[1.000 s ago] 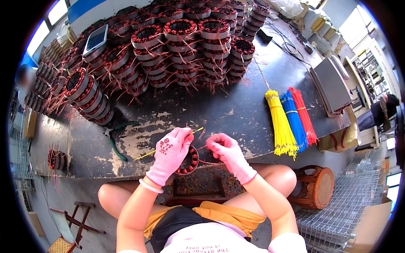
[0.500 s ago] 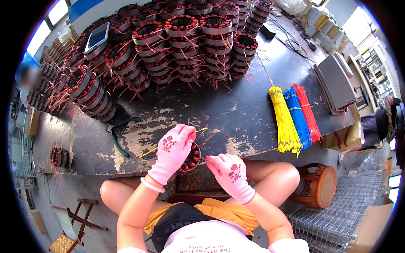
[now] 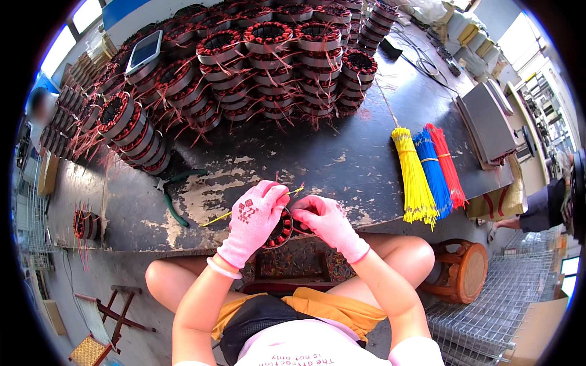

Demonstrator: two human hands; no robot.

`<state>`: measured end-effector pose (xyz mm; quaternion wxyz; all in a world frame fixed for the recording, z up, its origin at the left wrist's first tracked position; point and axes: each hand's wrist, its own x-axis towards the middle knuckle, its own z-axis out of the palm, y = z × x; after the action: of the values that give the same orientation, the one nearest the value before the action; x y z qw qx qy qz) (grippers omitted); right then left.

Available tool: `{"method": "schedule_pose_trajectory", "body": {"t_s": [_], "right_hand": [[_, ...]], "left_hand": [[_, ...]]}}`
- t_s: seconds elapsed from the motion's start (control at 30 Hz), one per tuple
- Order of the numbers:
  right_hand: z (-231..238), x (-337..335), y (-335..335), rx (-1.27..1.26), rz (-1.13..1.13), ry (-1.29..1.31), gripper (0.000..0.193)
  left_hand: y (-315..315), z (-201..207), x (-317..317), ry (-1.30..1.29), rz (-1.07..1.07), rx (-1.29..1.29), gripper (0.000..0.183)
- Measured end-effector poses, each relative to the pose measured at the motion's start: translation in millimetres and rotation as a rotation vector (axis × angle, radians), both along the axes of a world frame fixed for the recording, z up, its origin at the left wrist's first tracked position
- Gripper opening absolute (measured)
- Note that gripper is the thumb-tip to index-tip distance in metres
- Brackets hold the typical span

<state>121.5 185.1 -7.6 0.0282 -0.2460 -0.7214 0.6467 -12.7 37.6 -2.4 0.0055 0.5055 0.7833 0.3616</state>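
Observation:
Both my hands wear pink gloves and meet at the table's near edge over a small ring-shaped motor stator (image 3: 282,234) with red windings. My left hand (image 3: 257,215) is closed on a yellow wire (image 3: 217,219), whose tip sticks out past the fingers; it also covers the stator's left side. My right hand (image 3: 328,221) is at the stator's right rim, its thumb and fingers pinched together. What lies between those fingertips is hidden. Green-handled pliers (image 3: 175,210) lie on the table left of my hands.
Tall stacks of wound stators (image 3: 268,67) fill the table's back, with a white-framed device (image 3: 144,52) on top. Bundles of yellow (image 3: 413,177), blue (image 3: 432,174) and red wires (image 3: 447,165) lie at the right. A lone stator (image 3: 86,224) stands at the left edge. A wooden stool (image 3: 455,270) is beside my knee.
My right hand has moved up and left, from beside the stator to close against its rim and my left hand. The left hand has shifted slightly right. At far right, a person has moved.

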Motion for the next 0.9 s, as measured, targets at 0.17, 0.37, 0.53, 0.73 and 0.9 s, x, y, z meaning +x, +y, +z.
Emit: {"method": "schedule_pose_trajectory", "body": {"t_s": [0.17,0.37,0.53,0.73,0.9], "right_hand": [[3.1,24.3,-10.2,0.281,-0.153,0.163,0.012],[3.5,27.1,-11.5,0.683,-0.125,0.338,0.019],[8.1,26.0,-1.6,0.854,-0.035,0.488,0.023],[9.7,25.4,5.8,0.587,0.046,0.345,0.018],[23.7,23.3,8.7,0.426,0.052,0.215,0.017]], "left_hand": [[-2.8,-5.0,-2.1,0.036,-0.029,0.011,0.023],[-4.5,0.5,-8.0,0.093,-0.133,-0.002,0.025],[-9.4,17.2,11.7,0.08,-0.174,-0.067,0.027],[-8.1,16.6,22.1,0.009,-0.146,-0.136,0.026],[-7.0,20.1,26.4,-0.027,-0.131,-0.133,0.021]]}}
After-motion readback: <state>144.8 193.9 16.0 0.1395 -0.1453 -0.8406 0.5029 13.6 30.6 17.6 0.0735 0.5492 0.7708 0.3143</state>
